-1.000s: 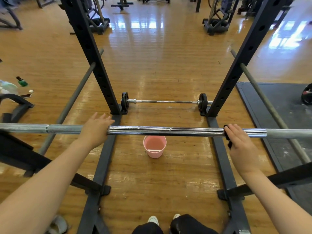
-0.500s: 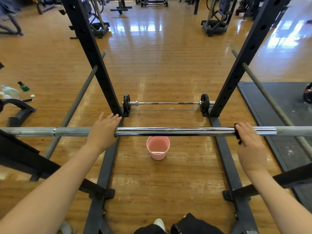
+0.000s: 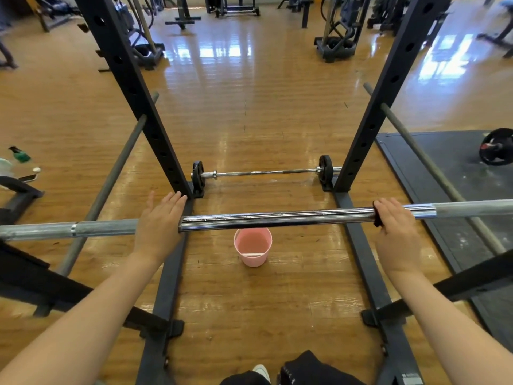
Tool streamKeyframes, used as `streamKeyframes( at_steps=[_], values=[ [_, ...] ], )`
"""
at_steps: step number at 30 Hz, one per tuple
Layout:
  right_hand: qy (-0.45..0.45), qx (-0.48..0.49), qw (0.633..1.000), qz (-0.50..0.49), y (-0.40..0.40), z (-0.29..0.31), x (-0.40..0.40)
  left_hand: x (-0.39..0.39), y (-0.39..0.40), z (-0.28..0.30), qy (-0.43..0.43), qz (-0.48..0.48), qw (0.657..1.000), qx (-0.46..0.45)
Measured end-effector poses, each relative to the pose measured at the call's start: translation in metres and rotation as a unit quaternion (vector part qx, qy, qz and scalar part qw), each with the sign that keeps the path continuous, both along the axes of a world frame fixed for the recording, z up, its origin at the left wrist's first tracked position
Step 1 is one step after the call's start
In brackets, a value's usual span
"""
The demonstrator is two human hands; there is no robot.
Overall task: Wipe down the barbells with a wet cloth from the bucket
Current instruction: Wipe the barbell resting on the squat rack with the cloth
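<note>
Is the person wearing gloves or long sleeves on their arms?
No. Both forearms are bare as far as the picture shows, with no sleeves, gloves, watch or rings on the left hand or right hand. No markings show either.

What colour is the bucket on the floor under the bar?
The bucket is pink, seen best in the head view.
</note>
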State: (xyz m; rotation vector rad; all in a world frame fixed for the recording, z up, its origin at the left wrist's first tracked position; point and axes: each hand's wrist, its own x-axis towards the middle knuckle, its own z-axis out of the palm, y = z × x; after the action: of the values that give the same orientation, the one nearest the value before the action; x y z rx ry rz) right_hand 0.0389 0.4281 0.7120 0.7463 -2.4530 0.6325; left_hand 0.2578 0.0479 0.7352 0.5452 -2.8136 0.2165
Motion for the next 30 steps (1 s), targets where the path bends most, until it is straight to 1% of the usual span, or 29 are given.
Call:
streamKeyframes(
  at_steps=[2, 5, 8, 9, 12, 15, 18, 21, 22, 26, 28, 30],
  values=[
    [0.013, 0.002, 1.0, 0.008, -0.009, -0.005, 0.004, -0.001, 0.0, 0.0, -0.002, 0.003, 1.0, 0.008],
    [0.039, 0.019, 0.998, 0.055, -0.019, -0.01, 0.01, -0.001, 0.0, -0.001, -0.001, 0.008, 1.0, 0.015],
    [0.047, 0.05, 0.993, 0.094, -0.01, -0.002, 0.005, -0.001, 0.0, -0.001, -0.006, 0.01, 1.0, 0.017],
    [0.043, 0.054, 0.993, 0.092, -0.003, 0.0, 0.001, -0.001, -0.001, -0.001, -0.009, 0.009, 1.0, 0.017],
    [0.017, 0.028, 0.999, 0.041, 0.011, 0.003, -0.01, -0.001, 0.0, 0.0, -0.013, 0.011, 1.0, 0.017],
    [0.023, 0.005, 0.999, 0.026, -0.004, 0.001, -0.002, -0.001, 0.001, 0.0, -0.015, 0.021, 0.999, 0.02],
    [0.025, 0.025, 0.996, 0.078, -0.022, -0.002, 0.009, -0.002, 0.001, -0.001, -0.015, 0.02, 1.0, 0.016],
    [0.046, 0.063, 0.99, 0.116, -0.015, 0.001, 0.004, -0.001, 0.0, -0.001, -0.016, 0.016, 1.0, 0.016],
    [0.047, 0.062, 0.991, 0.106, -0.006, 0.001, -0.001, -0.001, 0.0, -0.001, -0.013, 0.014, 1.0, 0.014],
    [-0.002, 0.035, 0.999, 0.013, 0.02, 0.003, -0.016, -0.001, -0.002, -0.004, -0.006, 0.01, 1.0, 0.005],
    [0.009, 0.03, 0.999, 0.014, 0.008, 0.001, -0.008, -0.001, -0.002, -0.005, -0.008, 0.005, 1.0, 0.005],
    [0.018, 0.029, 0.998, 0.052, -0.013, -0.004, 0.005, -0.001, -0.003, -0.005, -0.006, -0.003, 1.0, -0.003]
  ],
)
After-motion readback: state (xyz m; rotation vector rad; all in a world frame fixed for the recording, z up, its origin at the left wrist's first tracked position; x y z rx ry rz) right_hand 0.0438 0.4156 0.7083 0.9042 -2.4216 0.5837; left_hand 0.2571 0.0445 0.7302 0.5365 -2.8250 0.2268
